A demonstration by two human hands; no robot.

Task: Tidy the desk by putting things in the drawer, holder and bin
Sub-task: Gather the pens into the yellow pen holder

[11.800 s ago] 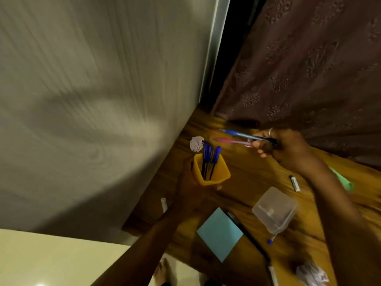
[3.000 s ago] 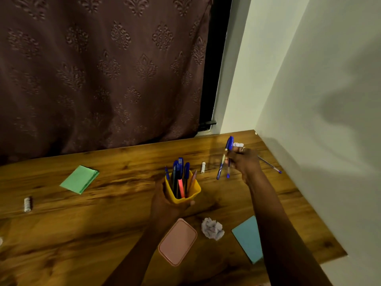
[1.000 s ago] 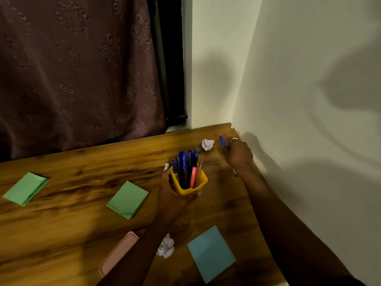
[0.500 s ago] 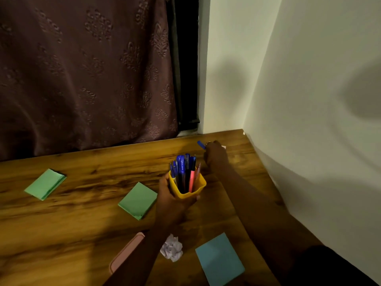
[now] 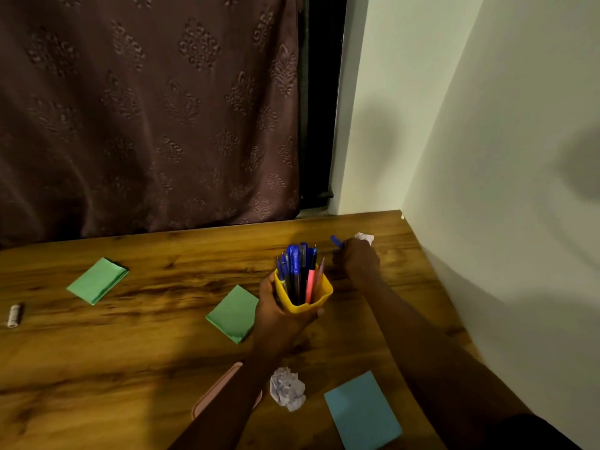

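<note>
My left hand [image 5: 279,316] grips a yellow pen holder [image 5: 305,297] above the wooden desk [image 5: 130,352]; it is packed with several blue pens and a pink one. My right hand [image 5: 357,261] is closed low over the desk near the back right corner, with the blue end of a pen [image 5: 337,241] sticking out of its fist. A crumpled paper ball [image 5: 365,237] lies just behind that hand. A second paper ball [image 5: 287,388] rests near the front, beside my left forearm.
Two green note pads [image 5: 97,280] [image 5: 232,313] and a blue pad [image 5: 362,410] lie on the desk. A pink lid [image 5: 214,391] shows under my left arm. A small white roll [image 5: 14,315] is at far left. A wall bounds the right side, a curtain the back.
My right hand has held its place by the back corner, fist still closed on the blue pen. The holder stays in my left hand; the view shifted slightly.
</note>
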